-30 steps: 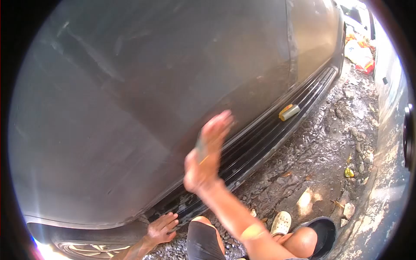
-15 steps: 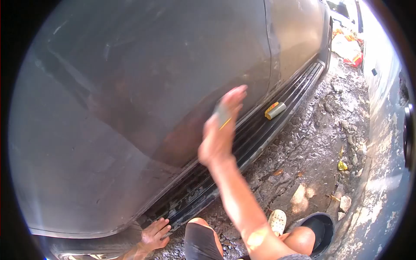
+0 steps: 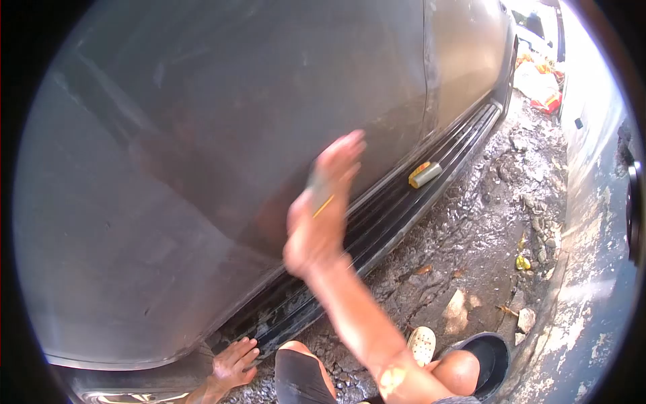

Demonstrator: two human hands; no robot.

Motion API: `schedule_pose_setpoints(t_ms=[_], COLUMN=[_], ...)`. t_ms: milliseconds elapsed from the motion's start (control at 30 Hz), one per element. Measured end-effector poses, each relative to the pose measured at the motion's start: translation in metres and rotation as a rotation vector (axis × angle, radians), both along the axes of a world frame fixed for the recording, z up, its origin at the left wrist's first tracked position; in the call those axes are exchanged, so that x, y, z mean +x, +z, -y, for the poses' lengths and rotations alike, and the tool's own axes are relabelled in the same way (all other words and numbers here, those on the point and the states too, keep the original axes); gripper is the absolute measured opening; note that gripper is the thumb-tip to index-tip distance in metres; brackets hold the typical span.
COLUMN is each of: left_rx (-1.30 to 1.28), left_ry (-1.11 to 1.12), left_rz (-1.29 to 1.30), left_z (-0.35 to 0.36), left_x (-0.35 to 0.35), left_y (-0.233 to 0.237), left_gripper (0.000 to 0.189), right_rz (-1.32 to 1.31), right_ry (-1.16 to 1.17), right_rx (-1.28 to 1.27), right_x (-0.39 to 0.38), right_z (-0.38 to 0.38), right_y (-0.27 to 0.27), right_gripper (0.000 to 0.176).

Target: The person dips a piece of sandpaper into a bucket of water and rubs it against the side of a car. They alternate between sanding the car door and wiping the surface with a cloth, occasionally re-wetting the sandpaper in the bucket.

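Currently, head view: from my remote seat I see a dark vehicle's door panel (image 3: 222, 121) filling most of the feed, a wet, muddy strip of ground (image 3: 464, 209) and a weathered wall (image 3: 572, 316) to its right.
Right hand: my right hand (image 3: 324, 225) is raised before the lower door, blurred, fingers nearly straight and together; I cannot tell whether it touches the paint.
Grey pad: this thin piece with a yellow edge (image 3: 320, 185) sits in that hand, pinched between thumb and fingers.
Left hand: my left hand (image 3: 234, 361) rests, fingers slightly spread and gripping nothing, at the near end of the running board (image 3: 383, 232).
Running board: a grey-and-yellow roll (image 3: 425, 175) lies on it, beyond the right hand.
Ground: a dark bucket (image 3: 507, 357) stands beside a bent knee, near a pale clog (image 3: 422, 342).
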State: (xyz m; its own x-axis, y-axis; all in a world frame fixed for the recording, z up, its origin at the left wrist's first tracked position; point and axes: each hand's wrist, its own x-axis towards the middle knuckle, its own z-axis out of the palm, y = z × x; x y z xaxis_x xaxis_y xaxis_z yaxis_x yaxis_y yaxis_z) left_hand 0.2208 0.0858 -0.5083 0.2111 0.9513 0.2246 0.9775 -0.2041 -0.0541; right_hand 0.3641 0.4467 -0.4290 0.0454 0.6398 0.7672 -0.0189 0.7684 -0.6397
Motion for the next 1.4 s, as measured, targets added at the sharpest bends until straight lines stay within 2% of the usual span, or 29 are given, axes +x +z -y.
schedule_pose_setpoints(t_ms=[67, 100, 133, 200, 233, 367, 433, 467, 500, 567, 700, 733, 800, 833, 900, 967, 1000, 1033, 1067, 1100, 1133, 1167, 1200, 1233, 1267, 1300, 1333, 1367, 1400], left_rx=[-0.023, -0.026, -0.024, -0.027, -0.008, -0.014, -0.023, -0.012, 0.0, -0.004, -0.018, -0.009, -0.028, -0.022, -0.006, 0.016, 0.032, 0.038, 0.051, 0.064, 0.048, 0.057, 0.056, 0.051, 0.046, 0.046, 0.028, 0.008, 0.009], left_ry=[0.012, 0.002, -0.003, -0.01, -0.024, -0.018, -0.015, -0.019, -0.02, -0.006, 0.026, 0.016, 0.006, -0.006, 0.022, 0.008, 0.004, 0.014, 0.007, -0.004, 0.004, 0.01, 0.006, 0.006, 0.009, 0.021, 0.033, 0.047, 0.043], left_rz=[0.006, 0.006, 0.006, 0.008, -0.008, -0.031, -0.015, -0.011, -0.009, -0.005, 0.033, 0.032, 0.03, 0.042, 0.049, 0.071, 0.08, 0.103, 0.113, 0.12, 0.135, 0.147, 0.14, 0.13, 0.134, 0.133, 0.126, 0.118, 0.117], left_z=[0.004, 0.002, 0.001, 0.001, 0.001, 0.003, 0.007, 0.007, 0.006, 0.004, 0.007, 0.005, 0.006, 0.005, 0.004, 0.004, 0.003, 0.003, 0.003, 0.001, 0.001, 0.0, 0.0, 0.0, -0.001, -0.001, -0.001, 0.001, 0.003], left_x=[-0.002, -0.002, -0.001, -0.004, -0.005, -0.002, -0.004, -0.005, -0.005, -0.004, -0.003, -0.004, -0.003, -0.001, 0.003, 0.002, 0.002, 0.002, 0.001, 0.0, 0.001, 0.001, 0.0, 0.001, 0.003, 0.004, 0.004, 0.003, 0.002], left_y=[-0.003, -0.003, -0.002, 0.0, -0.001, 0.001, -0.004, -0.005, -0.004, -0.002, -0.005, -0.005, -0.004, -0.002, -0.001, -0.001, -0.002, -0.005, -0.006, -0.006, -0.004, -0.003, -0.003, -0.001, 0.002, 0.004, 0.004, 0.003, 0.001], left_gripper=[0.057, 0.057, 0.056, 0.056, 0.055, 0.055, 0.053, 0.053, 0.054, 0.054, 0.055, 0.055, 0.056, 0.056, 0.056, 0.055, 0.054, 0.054, 0.054, 0.054, 0.054, 0.054, 0.056, 0.057, 0.056, 0.056, 0.057, 0.059, 0.059], right_rz=[0.009, 0.031, 0.035, -0.12, -0.113, -0.155, -0.007, -0.103, -0.087, -0.199, -0.148, -0.149, -0.039, 0.072, 0.153, 0.382, 0.533, 0.795, 0.859, 1.134, 1.317, 1.47, 1.733, 1.725, 1.952, 1.976, 1.573, 1.428, 1.283], right_ry=[0.135, 0.209, 0.116, 0.083, 0.085, 0.025, 0.201, 0.21, 0.121, 0.042, 0.057, 0.048, 0.308, 0.451, 0.552, 0.883, 1.055, 0.998, 1.064, 0.822, 0.654, 0.437, 0.287, 0.524, 0.821, 0.532, 1.085, 1.102, 1.108], right_rx=[0.14, 0.171, 0.254, -0.082, -0.082, 0.082, 0.094, 0.166, 0.196, -0.008, -0.039, -0.03, 0.252, 0.273, 0.428, 0.6, 0.483, 0.279, -0.016, -0.373, -0.392, -0.57, -0.588, -0.501, -0.197, -1.336, -0.968, -1.332, -1.519], right_x=[-0.019, -0.024, -0.014, 0.016, 0.014, -0.01, -0.03, -0.03, -0.017, 0.011, 0.011, 0.001, -0.022, -0.014, 0.013, 0.07, 0.114, 0.165, 0.207, 0.254, 0.306, 0.36, 0.416, 0.464, 0.477, 0.454, 0.477, 0.501, 0.488], right_z=[0.057, 0.062, 0.032, -0.035, -0.03, 0.01, 0.074, 0.056, 0.027, -0.047, -0.039, -0.014, 0.076, 0.092, 0.065, 0.013, -0.007, -0.013, -0.029, -0.024, -0.035, -0.042, -0.048, -0.043, -0.018, 0.023, 0.051, 0.08, 0.106], right_y=[-0.018, -0.029, -0.027, 0.002, 0.0, -0.007, -0.03, -0.033, -0.026, -0.007, -0.002, -0.005, -0.03, -0.038, -0.039, -0.023, -0.016, -0.004, -0.015, 0.009, -0.019, -0.057, -0.12, -0.186, -0.233, -0.238, -0.313, -0.381, -0.399], right_gripper=[0.076, 0.078, 0.077, 0.069, 0.069, 0.072, 0.07, 0.069, 0.068, 0.067, 0.073, 0.073, 0.075, 0.074, 0.068, 0.068, 0.065, 0.061, 0.06, 0.054, 0.045, 0.034, 0.031, 0.031, 0.032, 0.029, 0.037, 0.037, 0.037])
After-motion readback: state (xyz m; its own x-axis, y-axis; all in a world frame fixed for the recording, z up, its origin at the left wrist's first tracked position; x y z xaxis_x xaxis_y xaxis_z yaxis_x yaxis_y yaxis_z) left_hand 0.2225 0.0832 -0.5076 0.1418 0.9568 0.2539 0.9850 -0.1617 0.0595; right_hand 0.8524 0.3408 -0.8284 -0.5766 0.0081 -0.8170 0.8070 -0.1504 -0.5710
